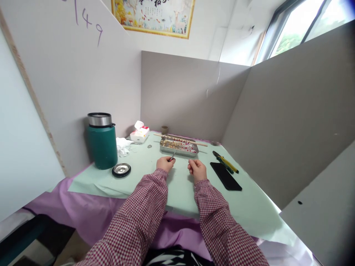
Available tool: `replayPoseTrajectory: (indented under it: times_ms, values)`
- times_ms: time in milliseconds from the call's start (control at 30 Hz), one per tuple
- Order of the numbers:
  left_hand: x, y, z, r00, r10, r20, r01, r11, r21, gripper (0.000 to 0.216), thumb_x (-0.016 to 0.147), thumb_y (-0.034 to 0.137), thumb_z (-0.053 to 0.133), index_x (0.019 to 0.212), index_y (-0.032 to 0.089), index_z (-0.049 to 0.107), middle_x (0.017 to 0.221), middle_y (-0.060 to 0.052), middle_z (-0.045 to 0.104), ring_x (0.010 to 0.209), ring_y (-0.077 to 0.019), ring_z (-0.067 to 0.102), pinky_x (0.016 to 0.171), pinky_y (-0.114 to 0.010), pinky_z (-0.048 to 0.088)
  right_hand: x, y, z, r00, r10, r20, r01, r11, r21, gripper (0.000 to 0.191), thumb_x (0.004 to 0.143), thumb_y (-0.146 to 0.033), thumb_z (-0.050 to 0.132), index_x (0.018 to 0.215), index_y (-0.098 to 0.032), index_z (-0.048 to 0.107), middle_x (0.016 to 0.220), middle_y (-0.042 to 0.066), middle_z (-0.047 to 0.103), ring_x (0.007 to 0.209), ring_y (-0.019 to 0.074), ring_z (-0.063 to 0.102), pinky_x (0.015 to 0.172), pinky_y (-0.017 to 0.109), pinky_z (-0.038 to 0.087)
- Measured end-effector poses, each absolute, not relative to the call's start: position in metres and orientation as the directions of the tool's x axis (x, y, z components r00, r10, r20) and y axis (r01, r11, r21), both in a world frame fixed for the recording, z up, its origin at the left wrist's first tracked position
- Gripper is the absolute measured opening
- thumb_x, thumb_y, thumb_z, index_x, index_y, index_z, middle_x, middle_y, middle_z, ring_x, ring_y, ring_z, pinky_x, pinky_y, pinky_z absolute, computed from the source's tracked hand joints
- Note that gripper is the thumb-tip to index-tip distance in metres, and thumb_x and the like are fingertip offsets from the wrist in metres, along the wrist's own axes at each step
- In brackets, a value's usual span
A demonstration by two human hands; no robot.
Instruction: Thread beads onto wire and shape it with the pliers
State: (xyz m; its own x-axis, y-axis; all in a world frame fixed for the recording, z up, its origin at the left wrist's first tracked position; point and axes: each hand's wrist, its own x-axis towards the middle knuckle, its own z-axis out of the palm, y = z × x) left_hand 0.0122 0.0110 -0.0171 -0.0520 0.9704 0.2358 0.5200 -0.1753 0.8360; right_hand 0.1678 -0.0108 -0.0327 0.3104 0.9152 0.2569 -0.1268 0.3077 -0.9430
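Note:
My left hand [165,164] is closed around a small pointed tool [172,156] with a metal tip and dark grip; its exact kind is too small to make out. To its right, my right hand [198,170] is held in a pinch. A faint thin line shows by those fingertips, too fine to name. Just beyond both hands sits a metal tray [179,152] of small gold, red and clear pieces that look like beads. Across the tray lies a wooden stick [200,144] with beads or wrapped bits along it.
On the left stand a green flask [102,146], its lid [121,169], crumpled tissue [122,146] and a tissue pack [140,135]. A black phone-like slab [225,176] and yellow-green pliers [227,162] lie right. A small cup [164,129] is behind the tray. Grey partitions [191,92] enclose the table.

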Motion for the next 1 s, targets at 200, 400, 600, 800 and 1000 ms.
replayPoseTrajectory:
  times_ms: [200, 400, 600, 800, 1000]
  values:
    - [0.012, 0.012, -0.017, -0.021, 0.984, 0.176, 0.427, -0.15, 0.892, 0.025, 0.069, 0.037, 0.055, 0.073, 0.016, 0.069, 0.057, -0.001, 0.061, 0.05, -0.0094, 0.051, 0.052, -0.02, 0.038, 0.168, -0.011, -0.033, 0.313, 0.914, 0.257, -0.1, 0.301, -0.948, 0.031, 0.062, -0.042, 0.066, 0.058, -0.017, 0.049, 0.045, -0.004, 0.053, 0.033, 0.0035, 0.036, 0.032, 0.016, 0.025]
    - [0.015, 0.011, -0.019, 0.008, 0.949, 0.314, 0.521, -0.272, 0.809, 0.026, 0.07, 0.035, 0.053, 0.081, 0.018, 0.07, 0.064, -0.001, 0.064, 0.063, -0.0115, 0.055, 0.062, -0.02, 0.039, 0.166, -0.012, -0.033, 0.218, 0.958, 0.188, -0.123, 0.219, -0.968, 0.032, 0.06, -0.044, 0.067, 0.059, -0.016, 0.05, 0.044, -0.004, 0.053, 0.03, 0.0031, 0.034, 0.028, 0.015, 0.02]
    - [0.014, 0.01, -0.017, -0.025, 0.947, 0.319, 0.534, -0.257, 0.806, 0.025, 0.069, 0.035, 0.053, 0.077, 0.019, 0.07, 0.059, -0.001, 0.062, 0.06, -0.0115, 0.055, 0.06, -0.021, 0.039, 0.167, -0.011, -0.034, 0.174, 0.973, 0.15, -0.17, 0.18, -0.969, 0.032, 0.063, -0.044, 0.065, 0.06, -0.016, 0.05, 0.044, -0.004, 0.052, 0.03, 0.0028, 0.034, 0.027, 0.014, 0.02]
    - [0.016, 0.008, -0.018, 0.082, 0.98, 0.182, 0.424, -0.199, 0.884, 0.029, 0.068, 0.04, 0.053, 0.073, 0.016, 0.068, 0.054, 0.0, 0.058, 0.047, -0.0086, 0.049, 0.049, -0.02, 0.037, 0.174, -0.009, -0.033, 0.221, 0.971, 0.096, -0.253, 0.153, -0.955, 0.031, 0.062, -0.042, 0.066, 0.058, -0.016, 0.048, 0.042, -0.005, 0.05, 0.029, 0.0028, 0.033, 0.027, 0.014, 0.02]
    - [0.017, 0.009, -0.021, 0.17, 0.963, 0.209, 0.412, -0.262, 0.873, 0.03, 0.066, 0.04, 0.055, 0.076, 0.015, 0.068, 0.054, 0.0, 0.057, 0.047, -0.0083, 0.048, 0.049, -0.019, 0.037, 0.181, -0.01, -0.031, 0.325, 0.938, 0.121, -0.256, 0.211, -0.943, 0.032, 0.061, -0.042, 0.067, 0.059, -0.016, 0.049, 0.043, -0.006, 0.048, 0.03, 0.002, 0.032, 0.028, 0.014, 0.02]
